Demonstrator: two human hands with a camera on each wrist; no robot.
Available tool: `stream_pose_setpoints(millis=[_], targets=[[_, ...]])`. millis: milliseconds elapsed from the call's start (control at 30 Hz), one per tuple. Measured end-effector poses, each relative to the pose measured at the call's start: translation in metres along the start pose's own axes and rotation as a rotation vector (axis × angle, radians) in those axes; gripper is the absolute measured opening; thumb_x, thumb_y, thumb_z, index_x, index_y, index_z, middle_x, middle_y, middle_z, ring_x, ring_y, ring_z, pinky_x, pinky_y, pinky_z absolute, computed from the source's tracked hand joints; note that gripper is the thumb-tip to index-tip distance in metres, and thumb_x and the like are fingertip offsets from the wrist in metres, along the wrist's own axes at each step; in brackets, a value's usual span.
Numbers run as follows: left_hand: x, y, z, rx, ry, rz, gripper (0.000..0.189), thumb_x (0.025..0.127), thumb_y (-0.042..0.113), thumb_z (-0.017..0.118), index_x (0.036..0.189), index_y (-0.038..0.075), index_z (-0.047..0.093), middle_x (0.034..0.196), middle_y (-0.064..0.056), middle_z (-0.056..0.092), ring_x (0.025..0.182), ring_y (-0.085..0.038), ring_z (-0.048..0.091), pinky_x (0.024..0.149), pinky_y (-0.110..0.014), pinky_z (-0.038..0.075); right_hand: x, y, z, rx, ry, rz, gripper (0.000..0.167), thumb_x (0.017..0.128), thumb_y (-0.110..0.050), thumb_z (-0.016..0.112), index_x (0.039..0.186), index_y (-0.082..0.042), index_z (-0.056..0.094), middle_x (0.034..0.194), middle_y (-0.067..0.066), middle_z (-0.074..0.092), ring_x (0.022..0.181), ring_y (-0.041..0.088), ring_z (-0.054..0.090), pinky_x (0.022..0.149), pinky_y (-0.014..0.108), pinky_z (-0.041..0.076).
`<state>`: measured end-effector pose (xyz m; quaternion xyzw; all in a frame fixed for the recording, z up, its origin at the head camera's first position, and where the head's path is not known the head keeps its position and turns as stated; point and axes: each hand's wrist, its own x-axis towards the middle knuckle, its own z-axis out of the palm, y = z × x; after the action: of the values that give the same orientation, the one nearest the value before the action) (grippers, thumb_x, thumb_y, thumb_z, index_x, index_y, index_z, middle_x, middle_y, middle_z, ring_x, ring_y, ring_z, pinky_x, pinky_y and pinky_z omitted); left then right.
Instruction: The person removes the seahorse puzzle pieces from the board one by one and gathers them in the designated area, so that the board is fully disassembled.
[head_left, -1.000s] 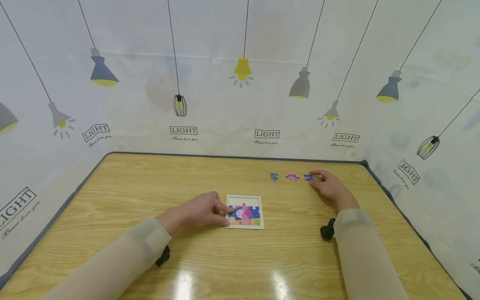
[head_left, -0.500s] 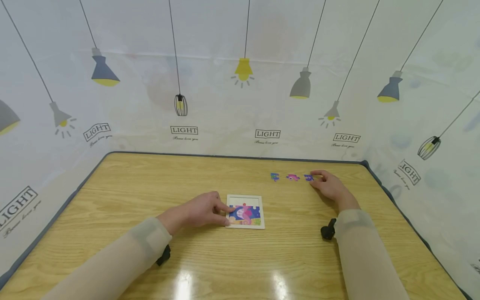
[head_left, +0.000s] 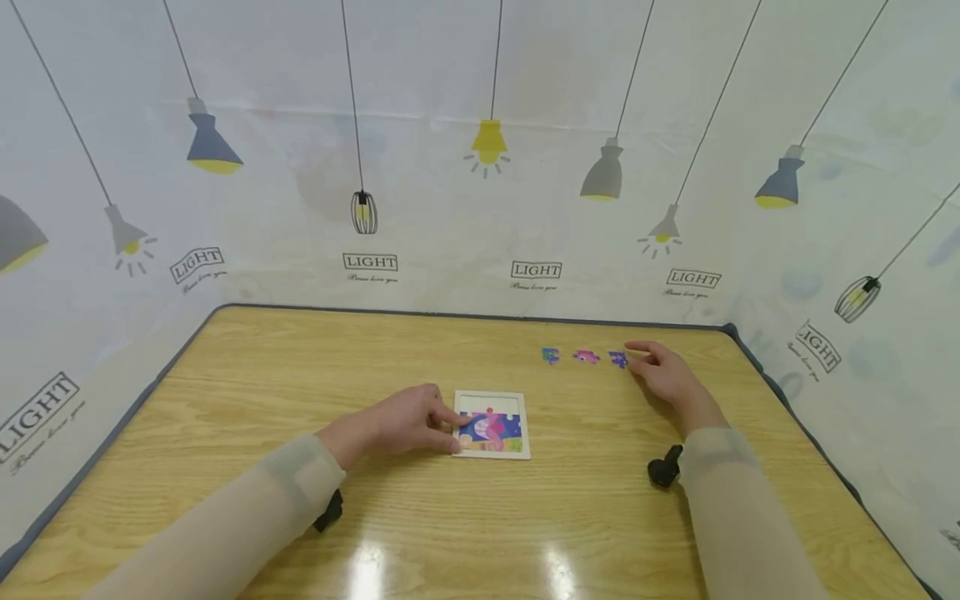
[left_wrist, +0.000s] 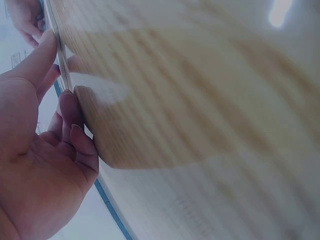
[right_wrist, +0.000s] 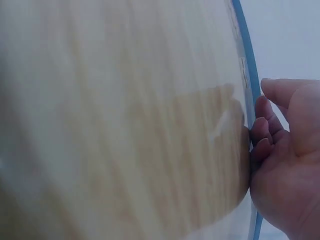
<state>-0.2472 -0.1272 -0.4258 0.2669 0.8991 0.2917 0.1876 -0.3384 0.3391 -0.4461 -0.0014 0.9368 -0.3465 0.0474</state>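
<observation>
"Right of centre, what might go wrong for the right hand [head_left: 667, 375]?"

"With thumb and index finger apart, contact unclear, a brushing thumb could push the rightmost puzzle piece [head_left: 618, 359] toward the pink piece [head_left: 587, 357]."

"And left of centre?"

"The left hand [head_left: 397, 422], thumb and index spread, rests on the puzzle frame [head_left: 527, 435]; uneven pressure could dislodge the inset pieces [head_left: 498, 429]."

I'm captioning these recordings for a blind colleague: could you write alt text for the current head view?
A person's left hand touches the left side of a partly filled, white-framed jigsaw on a wooden table. The right hand is beside the rightmost of three loose puzzle pieces in a row farther back; whether it touches is unclear.
</observation>
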Motion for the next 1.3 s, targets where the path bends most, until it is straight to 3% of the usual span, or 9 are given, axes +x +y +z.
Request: stream_pose_setpoints(millis=[100, 267, 500, 800, 1033, 1167, 1300], targets=[[0.001, 0.000, 0.002, 0.004, -0.003, 0.004, 0.044, 0.100, 0.041, 0.082, 0.141, 0.024, 0.076, 0.101, -0.002, 0.056, 0.095, -0.018, 0.050, 0.082, -0.033, 0.040, -0.006, 0.004, -0.001, 0.065, 0.024, -0.013, 0.053, 0.115, -0.028, 0.054, 0.165, -0.009, 0.048, 0.139, 0.027, 0.058, 0.122, 0.039, 0.055, 0.106, 0.054, 0.045], [0.002, 0.000, 0.003, 0.015, 0.000, 0.002, 0.045, 0.100, 0.041, 0.082, 0.141, 0.024, 0.076, 0.101, -0.002, 0.057, 0.095, -0.018, 0.050, 0.083, -0.033, 0.041, -0.016, 0.003, -0.003, 0.151, 0.022, -0.036, 0.050, 0.117, -0.025, 0.050, 0.165, -0.009, 0.048, 0.127, 0.019, 0.061, 0.108, 0.026, 0.056, 0.089, 0.035, 0.045], [0.002, -0.002, 0.004, -0.001, 0.012, 0.000, 0.045, 0.099, 0.041, 0.084, 0.140, 0.024, 0.076, 0.101, -0.002, 0.057, 0.094, -0.018, 0.050, 0.081, -0.033, 0.040, -0.034, -0.017, 0.002, 0.283, -0.052, -0.075, 0.046, 0.117, -0.025, 0.051, 0.162, -0.011, 0.052, 0.098, 0.006, 0.056, 0.078, 0.016, 0.048, 0.068, 0.031, 0.044], [0.002, -0.003, 0.004, -0.017, 0.020, -0.013, 0.045, 0.098, 0.041, 0.084, 0.139, 0.024, 0.077, 0.102, -0.002, 0.058, 0.095, -0.019, 0.051, 0.082, -0.034, 0.041, -0.052, -0.067, 0.029, 0.301, -0.157, -0.189, 0.040, 0.117, -0.020, 0.054, 0.154, -0.010, 0.060, 0.103, 0.016, 0.056, 0.087, 0.026, 0.053, 0.076, 0.037, 0.049], [0.003, -0.003, 0.002, -0.023, 0.017, -0.018, 0.044, 0.097, 0.041, 0.085, 0.138, 0.025, 0.078, 0.102, -0.002, 0.058, 0.096, -0.019, 0.052, 0.083, -0.034, 0.041, -0.060, -0.107, 0.059, 0.325, -0.287, -0.286, 0.036, 0.116, -0.018, 0.056, 0.149, -0.005, 0.063, 0.110, 0.022, 0.062, 0.100, 0.039, 0.062, 0.079, 0.036, 0.055], [0.003, -0.004, 0.002, -0.018, 0.014, -0.011, 0.044, 0.098, 0.041, 0.085, 0.138, 0.025, 0.078, 0.102, -0.002, 0.058, 0.095, -0.019, 0.051, 0.083, -0.034, 0.041, -0.064, -0.125, 0.076, 0.348, -0.370, -0.311, 0.035, 0.115, -0.016, 0.056, 0.146, -0.002, 0.063, 0.107, 0.019, 0.064, 0.098, 0.036, 0.064, 0.080, 0.034, 0.057], [0.005, -0.005, 0.002, -0.012, 0.015, 0.000, 0.044, 0.098, 0.041, 0.085, 0.138, 0.024, 0.078, 0.101, -0.002, 0.058, 0.094, -0.019, 0.051, 0.082, -0.034, 0.041, -0.066, -0.139, 0.088, 0.344, -0.401, -0.324, 0.034, 0.114, -0.017, 0.058, 0.144, -0.002, 0.065, 0.107, 0.018, 0.066, 0.095, 0.030, 0.064, 0.081, 0.034, 0.057]])
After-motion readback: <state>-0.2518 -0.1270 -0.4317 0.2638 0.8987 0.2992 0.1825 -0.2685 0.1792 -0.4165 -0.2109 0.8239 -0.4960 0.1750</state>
